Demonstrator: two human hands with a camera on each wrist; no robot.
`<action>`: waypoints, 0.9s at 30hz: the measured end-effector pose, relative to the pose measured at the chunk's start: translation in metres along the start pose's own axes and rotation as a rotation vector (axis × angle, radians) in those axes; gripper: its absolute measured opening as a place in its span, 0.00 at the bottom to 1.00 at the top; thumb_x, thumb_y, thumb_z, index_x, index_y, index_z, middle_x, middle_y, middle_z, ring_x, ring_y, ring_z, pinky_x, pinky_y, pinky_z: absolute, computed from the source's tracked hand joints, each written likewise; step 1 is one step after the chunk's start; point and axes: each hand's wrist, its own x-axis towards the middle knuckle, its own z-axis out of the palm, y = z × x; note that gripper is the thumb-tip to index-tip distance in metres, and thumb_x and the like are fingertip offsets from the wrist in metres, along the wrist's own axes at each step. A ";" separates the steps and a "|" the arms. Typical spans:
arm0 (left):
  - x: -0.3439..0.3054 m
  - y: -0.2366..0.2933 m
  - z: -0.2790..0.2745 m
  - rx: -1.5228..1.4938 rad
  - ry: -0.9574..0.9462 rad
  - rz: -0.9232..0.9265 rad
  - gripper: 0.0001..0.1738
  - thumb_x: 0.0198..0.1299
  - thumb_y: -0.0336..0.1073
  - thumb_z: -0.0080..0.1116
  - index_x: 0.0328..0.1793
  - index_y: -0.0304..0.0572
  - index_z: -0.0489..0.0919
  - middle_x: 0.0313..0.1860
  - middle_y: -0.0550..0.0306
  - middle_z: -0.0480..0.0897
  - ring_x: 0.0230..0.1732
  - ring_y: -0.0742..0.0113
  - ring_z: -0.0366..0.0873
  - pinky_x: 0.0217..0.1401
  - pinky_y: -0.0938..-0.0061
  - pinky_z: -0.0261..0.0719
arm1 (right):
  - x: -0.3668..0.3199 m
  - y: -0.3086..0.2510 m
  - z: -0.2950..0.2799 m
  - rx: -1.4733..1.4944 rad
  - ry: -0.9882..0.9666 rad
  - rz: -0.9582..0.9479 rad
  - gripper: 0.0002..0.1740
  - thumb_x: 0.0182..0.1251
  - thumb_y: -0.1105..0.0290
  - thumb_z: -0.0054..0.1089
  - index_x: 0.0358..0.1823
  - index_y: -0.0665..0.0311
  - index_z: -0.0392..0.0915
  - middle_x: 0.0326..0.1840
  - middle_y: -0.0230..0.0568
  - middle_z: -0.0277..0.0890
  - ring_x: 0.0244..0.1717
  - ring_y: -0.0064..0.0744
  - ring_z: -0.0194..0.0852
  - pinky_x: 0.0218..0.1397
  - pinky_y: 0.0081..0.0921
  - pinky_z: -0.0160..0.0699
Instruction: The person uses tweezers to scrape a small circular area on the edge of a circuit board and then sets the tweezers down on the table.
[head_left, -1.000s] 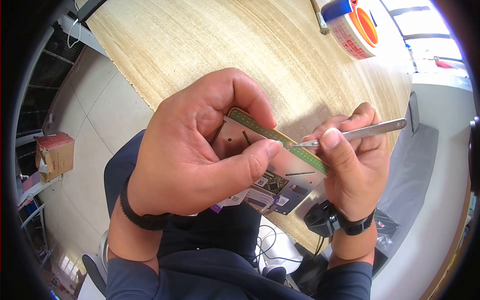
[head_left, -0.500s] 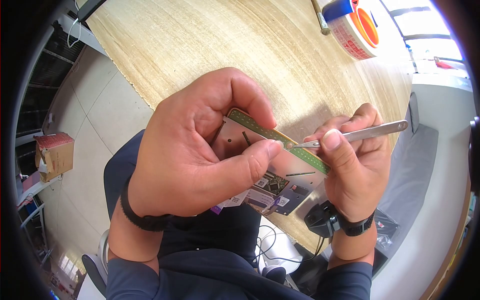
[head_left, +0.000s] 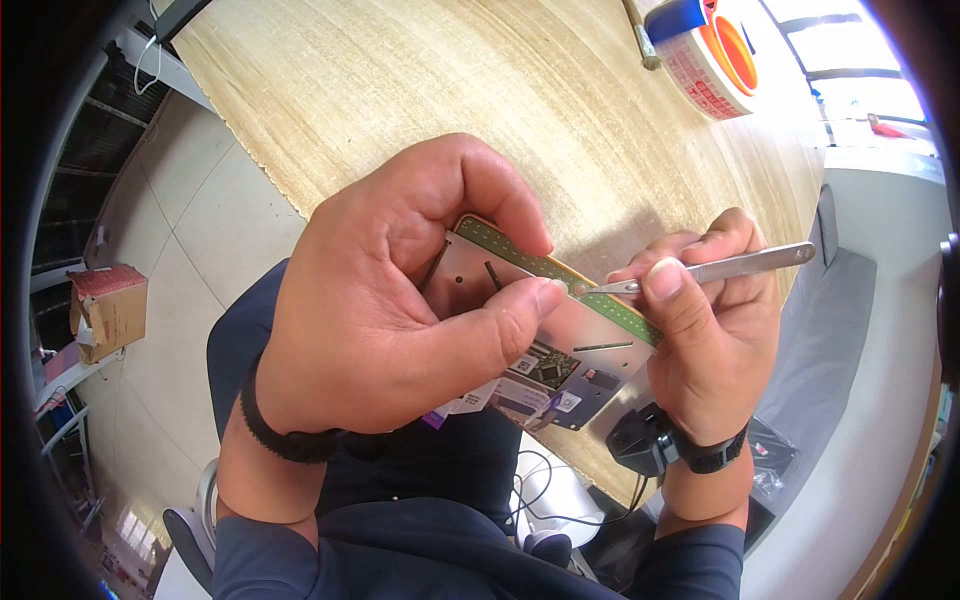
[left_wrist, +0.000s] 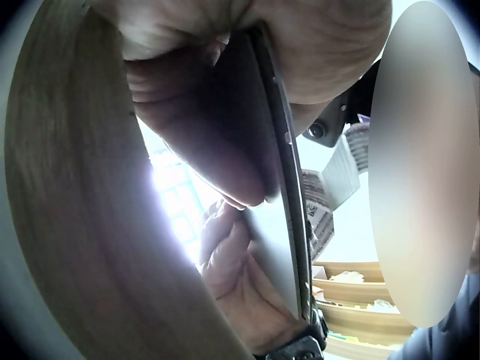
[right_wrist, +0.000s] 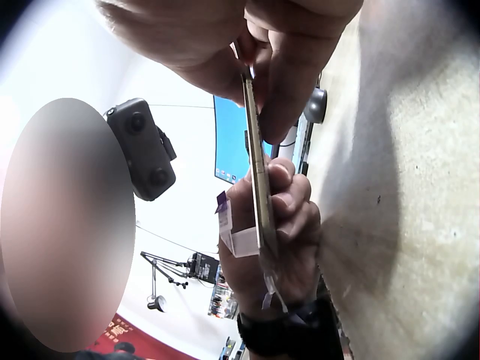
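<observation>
In the head view my left hand pinches a thin flat electronic panel, thumb on its near face. The panel has a silvery metal face, a green circuit strip along its far edge, a dark chip area and paper labels. My right hand holds a slim silver scalpel between thumb and fingers. Its tip meets the green strip beside the left thumb, at a small round spot. The left wrist view shows the panel edge-on in the left hand's grip. From the right wrist, the panel also appears edge-on, the left fingers behind it.
Below the hands lies a wooden table. Toward its far right stand a white tub with an orange opening and a brush. A cardboard box is off to the left. Cables hang near the lap.
Almost nothing differs: the scalpel's handle has dipped very slightly while its tip stays at the same spot on the strip. The left hand keeps its hold on the panel.
</observation>
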 end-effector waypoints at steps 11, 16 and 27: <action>0.000 0.000 0.000 -0.014 0.002 0.007 0.16 0.52 0.22 0.63 0.45 0.36 0.70 0.38 0.59 0.75 0.35 0.83 0.75 0.33 0.90 0.75 | 0.000 0.000 -0.002 -0.018 -0.023 -0.005 0.14 0.61 0.77 0.63 0.36 0.60 0.63 0.31 0.45 0.78 0.34 0.31 0.81 0.39 0.21 0.79; 0.000 0.000 -0.002 0.014 -0.009 0.015 0.16 0.52 0.22 0.63 0.45 0.36 0.70 0.38 0.59 0.75 0.35 0.83 0.75 0.33 0.90 0.74 | 0.000 0.001 0.000 0.020 -0.008 0.007 0.14 0.61 0.76 0.63 0.36 0.60 0.63 0.31 0.45 0.78 0.34 0.32 0.81 0.39 0.22 0.80; 0.000 0.000 0.000 -0.003 -0.003 0.002 0.16 0.52 0.22 0.63 0.45 0.36 0.70 0.38 0.59 0.75 0.35 0.83 0.74 0.34 0.90 0.75 | -0.001 0.000 0.000 0.008 -0.004 -0.002 0.14 0.62 0.77 0.61 0.37 0.60 0.63 0.31 0.45 0.78 0.34 0.31 0.81 0.39 0.22 0.80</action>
